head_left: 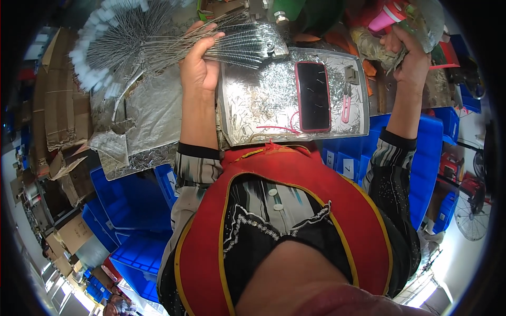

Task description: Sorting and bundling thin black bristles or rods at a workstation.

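My left hand (203,60) is closed around a bundle of thin twisted-wire brushes (237,47). Their dark bristled ends point right, beside a small metal block (275,42) on the machine at the back of the tray. A large fan of thin wires with white tips (100,58) spreads out to the left of this hand. At the far right, my right hand (408,50) has its fingers curled down at a crumpled, plastic-wrapped thing (371,45). What those fingers hold, if anything, is hidden. A pink cup-shaped object (386,18) is just beyond them.
A shallow white tray (363,100) strewn with short wire clippings lies before me. It bears a phone with a red edge (313,97), a pink-handled cutter (346,108) and a pink cord (276,127). Blue bins (132,205) stand below the bench; cardboard (60,95) is at left.
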### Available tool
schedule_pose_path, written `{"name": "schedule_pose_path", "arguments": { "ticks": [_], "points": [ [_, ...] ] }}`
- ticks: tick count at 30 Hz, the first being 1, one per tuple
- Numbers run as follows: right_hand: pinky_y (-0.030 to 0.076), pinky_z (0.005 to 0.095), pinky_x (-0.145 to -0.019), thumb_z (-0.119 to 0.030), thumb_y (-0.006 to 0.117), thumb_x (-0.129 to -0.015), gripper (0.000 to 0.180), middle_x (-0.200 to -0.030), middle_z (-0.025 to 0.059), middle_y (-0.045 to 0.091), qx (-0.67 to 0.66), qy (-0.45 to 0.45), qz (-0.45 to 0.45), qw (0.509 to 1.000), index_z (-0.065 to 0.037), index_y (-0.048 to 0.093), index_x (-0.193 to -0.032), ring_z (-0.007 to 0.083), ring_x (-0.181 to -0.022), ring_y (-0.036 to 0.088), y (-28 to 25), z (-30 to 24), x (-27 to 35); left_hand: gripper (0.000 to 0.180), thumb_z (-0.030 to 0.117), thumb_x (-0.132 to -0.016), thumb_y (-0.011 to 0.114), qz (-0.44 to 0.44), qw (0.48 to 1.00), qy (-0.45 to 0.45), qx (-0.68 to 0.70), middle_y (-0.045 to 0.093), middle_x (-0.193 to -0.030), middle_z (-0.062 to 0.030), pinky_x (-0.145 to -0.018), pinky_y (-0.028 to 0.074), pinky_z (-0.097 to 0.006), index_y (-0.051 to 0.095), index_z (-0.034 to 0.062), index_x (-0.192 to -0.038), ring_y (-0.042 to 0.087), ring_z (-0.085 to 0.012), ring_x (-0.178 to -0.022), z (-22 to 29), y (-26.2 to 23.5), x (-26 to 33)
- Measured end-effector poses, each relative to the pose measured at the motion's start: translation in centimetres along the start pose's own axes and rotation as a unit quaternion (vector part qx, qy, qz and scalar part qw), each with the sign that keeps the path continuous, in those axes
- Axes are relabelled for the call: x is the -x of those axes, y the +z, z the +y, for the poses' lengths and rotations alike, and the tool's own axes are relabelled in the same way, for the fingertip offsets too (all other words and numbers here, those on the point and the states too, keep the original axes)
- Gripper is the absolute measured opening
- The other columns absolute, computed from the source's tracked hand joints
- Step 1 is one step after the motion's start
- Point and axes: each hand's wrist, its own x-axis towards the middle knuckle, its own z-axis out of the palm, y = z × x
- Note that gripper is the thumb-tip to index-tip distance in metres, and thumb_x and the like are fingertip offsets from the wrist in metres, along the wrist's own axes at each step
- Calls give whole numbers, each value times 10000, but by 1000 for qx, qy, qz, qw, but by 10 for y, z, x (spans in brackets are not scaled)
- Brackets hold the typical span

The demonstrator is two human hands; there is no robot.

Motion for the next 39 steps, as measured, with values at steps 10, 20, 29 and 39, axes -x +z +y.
{"name": "schedule_pose_path", "arguments": {
  "ticks": [10,20,29,39],
  "points": [
    [431,316,-612,-43,537,-748,252,-500,48,383,-4,-27,9,1000,-29,446,-513,171,-502,442,5,-1,3,257,-21,-781,516,9,999,25,33,584,-933,-173,-784,478,-368,482,3,-1035,565,-261,-828,-7,-5,-2],
    [431,319,-597,-33,537,-743,226,-497,51,394,-6,-30,14,999,-17,461,-531,173,-496,440,8,-4,5,388,-97,-744,474,-2,999,19,33,533,-1045,-194,-841,458,-416,431,9,-1115,532,-297,-935,-7,-11,-4],
    [427,322,-603,-33,533,-750,214,-502,48,395,-15,-11,12,1000,-21,461,-548,167,-503,437,3,0,1,321,-86,-742,534,32,999,30,27,579,-952,-173,-819,476,-369,468,9,-1042,562,-259,-883,-9,-5,-5],
    [424,317,-607,-35,530,-752,225,-503,47,390,-8,-22,15,1000,-21,464,-538,171,-505,436,6,-2,4,323,-101,-724,532,66,996,51,8,590,-926,-173,-787,493,-350,476,-10,-1028,579,-248,-847,-12,-1,-6]
  ]
}}
